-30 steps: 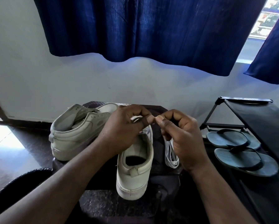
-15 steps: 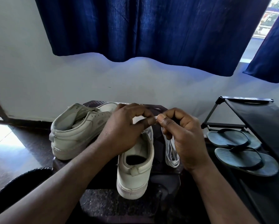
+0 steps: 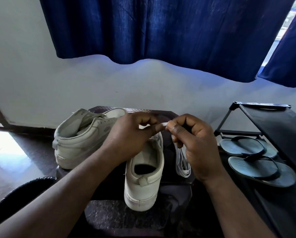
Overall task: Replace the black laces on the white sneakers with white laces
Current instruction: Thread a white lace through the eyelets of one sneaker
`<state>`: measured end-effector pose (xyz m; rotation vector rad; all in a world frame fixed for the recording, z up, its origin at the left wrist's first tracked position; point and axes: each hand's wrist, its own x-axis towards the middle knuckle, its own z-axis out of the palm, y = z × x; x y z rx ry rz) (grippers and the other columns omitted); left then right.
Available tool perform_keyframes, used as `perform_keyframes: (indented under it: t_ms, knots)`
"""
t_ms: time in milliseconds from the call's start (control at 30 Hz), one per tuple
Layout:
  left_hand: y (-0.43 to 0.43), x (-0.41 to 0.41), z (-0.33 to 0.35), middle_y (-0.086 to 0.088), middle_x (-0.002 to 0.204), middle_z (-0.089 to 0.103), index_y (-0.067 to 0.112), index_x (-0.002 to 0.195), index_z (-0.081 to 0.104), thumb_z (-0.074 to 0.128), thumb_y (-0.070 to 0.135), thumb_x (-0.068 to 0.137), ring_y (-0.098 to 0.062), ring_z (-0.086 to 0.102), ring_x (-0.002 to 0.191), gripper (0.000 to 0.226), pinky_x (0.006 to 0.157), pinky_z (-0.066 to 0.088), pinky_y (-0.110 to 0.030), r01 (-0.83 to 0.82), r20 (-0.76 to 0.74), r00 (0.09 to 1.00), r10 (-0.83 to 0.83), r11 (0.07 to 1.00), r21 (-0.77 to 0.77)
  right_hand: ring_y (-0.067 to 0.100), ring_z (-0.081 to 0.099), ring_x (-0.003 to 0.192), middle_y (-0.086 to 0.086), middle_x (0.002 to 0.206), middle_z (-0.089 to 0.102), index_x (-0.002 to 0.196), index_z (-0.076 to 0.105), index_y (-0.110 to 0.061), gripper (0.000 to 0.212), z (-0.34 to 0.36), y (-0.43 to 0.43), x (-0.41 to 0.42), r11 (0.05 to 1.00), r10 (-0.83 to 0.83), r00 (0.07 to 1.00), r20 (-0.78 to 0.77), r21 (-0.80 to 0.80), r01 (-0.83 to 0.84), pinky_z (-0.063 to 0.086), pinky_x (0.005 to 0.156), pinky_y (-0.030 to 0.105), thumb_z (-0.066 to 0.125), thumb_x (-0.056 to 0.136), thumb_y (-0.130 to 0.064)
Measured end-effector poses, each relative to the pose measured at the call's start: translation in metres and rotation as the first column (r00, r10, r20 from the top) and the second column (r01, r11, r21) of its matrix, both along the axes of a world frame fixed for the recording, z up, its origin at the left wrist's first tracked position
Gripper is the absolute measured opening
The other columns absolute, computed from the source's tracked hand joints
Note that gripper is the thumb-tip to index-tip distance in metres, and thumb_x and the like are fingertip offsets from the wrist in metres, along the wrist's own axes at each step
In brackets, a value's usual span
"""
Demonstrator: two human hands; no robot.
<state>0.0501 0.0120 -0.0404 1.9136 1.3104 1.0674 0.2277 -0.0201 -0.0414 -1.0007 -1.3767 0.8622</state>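
Over the near sneaker [image 3: 143, 179] on the table [image 3: 140, 111], the left hand [image 3: 131, 134] and right hand [image 3: 195, 143] pinch one end of the white lace [image 3: 182, 162]; its folded loops hang from the right hand. Freeing one tip fully should ease threading.

Daylight is entering beside the curtain [image 3: 161, 31] and glaring off the floor [image 3: 4, 148]; the foreground is sitting dim, and edges are bending.
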Motion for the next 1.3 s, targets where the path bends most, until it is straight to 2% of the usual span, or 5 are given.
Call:
perform_keyframes:
  t_ms: [233,433,633,1067,1300]
  knots:
    - [0.004,-0.011,-0.003,0.015,0.076,0.07,0.032,0.087,0.078,0.075,0.039,0.091,0.001,0.059,0.068,0.008,0.065,0.046,-0.02,-0.102,-0.099,0.991,0.093,0.991,-0.091,0.015,0.05,0.062,0.031,0.079,0.061,0.083,0.071,-0.005,0.018,0.003,0.001,0.005,1.0,-0.03,0.998,-0.051,0.001,0.03,0.043,0.055,0.021,0.067,0.089,-0.022]
    - [-0.003,-0.001,0.0,0.004,0.096,0.076,0.03,0.099,0.077,0.074,0.046,0.093,-0.023,0.072,0.092,0.018,0.092,0.056,-0.052,0.15,0.142,0.981,-0.134,0.982,-0.111,0.011,0.045,0.058,-0.005,0.06,0.062,0.085,0.067,0.004,0.015,0.0,0.001,0.001,1.0,0.023,0.997,-0.072,-0.002,-0.023,0.039,0.052,0.019,0.067,0.096,-0.005]
    - [0.001,-0.005,0.001,0.018,0.083,0.071,0.033,0.081,0.079,0.079,0.041,0.088,0.001,0.062,0.074,0.011,0.065,0.044,-0.016,-0.021,-0.035,0.999,0.018,0.993,-0.112,0.016,0.049,0.058,0.023,0.066,0.058,0.08,0.071,-0.004,0.016,-0.001,0.003,0.003,1.0,-0.007,0.999,-0.047,0.003,0.007,0.043,0.053,0.022,0.07,0.091,-0.016]
    - [-0.006,-0.001,0.004,0.016,0.083,0.073,0.035,0.084,0.08,0.078,0.045,0.088,0.005,0.062,0.076,0.011,0.071,0.045,-0.017,0.056,0.036,0.998,-0.053,0.991,-0.118,0.011,0.064,0.071,0.004,0.091,0.077,0.058,0.066,-0.024,0.033,0.005,-0.002,-0.015,0.969,0.122,0.85,-0.513,-0.122,-0.213,0.046,0.066,0.02,0.068,0.09,-0.016]
    - [-0.01,-0.008,0.008,0.014,0.084,0.064,0.036,0.091,0.067,0.079,0.042,0.085,0.002,0.057,0.082,0.015,0.065,0.039,-0.014,-0.139,-0.175,0.974,0.147,0.989,0.056,0.006,0.066,0.061,0.006,0.077,0.071,0.087,0.066,-0.005,0.005,0.001,0.002,-0.02,0.982,0.009,0.825,-0.565,-0.148,-0.113,0.049,0.055,0.015,0.068,0.085,-0.001]
